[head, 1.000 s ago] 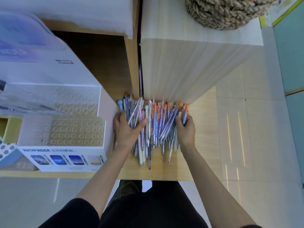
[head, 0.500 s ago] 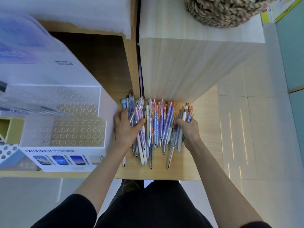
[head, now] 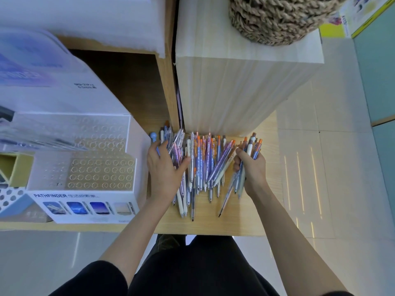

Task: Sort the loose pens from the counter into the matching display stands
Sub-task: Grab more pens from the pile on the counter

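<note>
1. a big heap of loose pens is lying on the counter, packed between the counter's back edge, where a pale wooden block is standing, and the front edge, with tips pointing toward the person.
2. the left hand is lying spread and flat over the left side of the heap, fingers fanned across several barrels, pinching nothing that i can make out.
3. the right hand is curling closed around a small bunch of pens at the right side of the heap, near the counter's right edge; orange and white clicker ends are sticking out above the fist.
4. the display stand is sitting at the counter's left end, just beside the heap, and the two tiers of round holes facing the camera are looking empty; slanted pens are showing only further left, in blurred tiers.
5. judging from this, the sorting is barely getting going: nearly all pens are waiting on the counter, and the first bunch is only being gathered, not yet carried over.
6. what is remaining is almost everything: separating the pens by kind and slotting each group into its stand.
</note>
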Tool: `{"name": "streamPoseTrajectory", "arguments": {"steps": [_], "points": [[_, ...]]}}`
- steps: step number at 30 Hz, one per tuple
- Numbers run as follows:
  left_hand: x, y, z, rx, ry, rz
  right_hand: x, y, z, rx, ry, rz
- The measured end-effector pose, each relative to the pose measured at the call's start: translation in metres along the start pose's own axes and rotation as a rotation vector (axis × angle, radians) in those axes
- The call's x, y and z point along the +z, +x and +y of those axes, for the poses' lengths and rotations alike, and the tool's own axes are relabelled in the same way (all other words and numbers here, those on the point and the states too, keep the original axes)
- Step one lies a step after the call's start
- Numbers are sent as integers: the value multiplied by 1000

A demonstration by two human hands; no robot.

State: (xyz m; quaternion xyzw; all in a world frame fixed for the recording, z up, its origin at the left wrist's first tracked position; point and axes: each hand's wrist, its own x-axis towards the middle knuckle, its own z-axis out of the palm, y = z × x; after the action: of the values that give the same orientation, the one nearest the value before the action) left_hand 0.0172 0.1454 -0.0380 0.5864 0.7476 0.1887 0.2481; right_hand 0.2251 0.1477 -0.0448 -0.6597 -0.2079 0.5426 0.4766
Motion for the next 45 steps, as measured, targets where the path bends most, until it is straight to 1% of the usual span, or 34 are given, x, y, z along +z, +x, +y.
{"name": "streamPoseTrajectory", "arguments": {"steps": [2,4,7,9,11,12,14,16,18,19,21,23,27,29,34,41,45], "points": [[0,-3,4,9,13,-5,-1,-1,-1,-16,-3,-17],[-1,-6,4,-26,38,-23,-1,-2,-1,-18,2,-22],[-3,-13,4,-62,46,-29,-3,-3,1,28,61,-45],[-3,-20,6,-15,30,-9,-5,-4,2,61,90,-42],[-1,-29,13,80,29,6,-9,-5,1,76,88,-27],[2,-34,17,135,40,-14,-11,-6,1,78,85,-19],[10,-44,28,220,26,-151,-19,-7,-1,67,86,1],[23,-52,36,262,-10,-303,-31,-8,-1,40,68,24],[36,-56,44,271,-12,-370,-44,-10,-1,32,-11,61],[44,-57,47,282,10,-357,-51,-11,0,41,-53,78],[59,-56,53,296,89,-265,-64,-15,4,70,-84,103],[71,-50,58,263,171,-203,-73,-18,9,87,-92,134],[92,-35,76,228,419,-235,-86,-22,20,118,-89,165],[97,-32,83,216,478,-234,-89,-23,24,129,-80,174],[103,-39,91,188,506,-279,-87,-23,29,156,-46,184],[102,-35,98,47,435,-364,-72,-24,32,168,-60,100],[98,-35,97,-26,341,-413,-68,-19,28,149,-79,63]]}}
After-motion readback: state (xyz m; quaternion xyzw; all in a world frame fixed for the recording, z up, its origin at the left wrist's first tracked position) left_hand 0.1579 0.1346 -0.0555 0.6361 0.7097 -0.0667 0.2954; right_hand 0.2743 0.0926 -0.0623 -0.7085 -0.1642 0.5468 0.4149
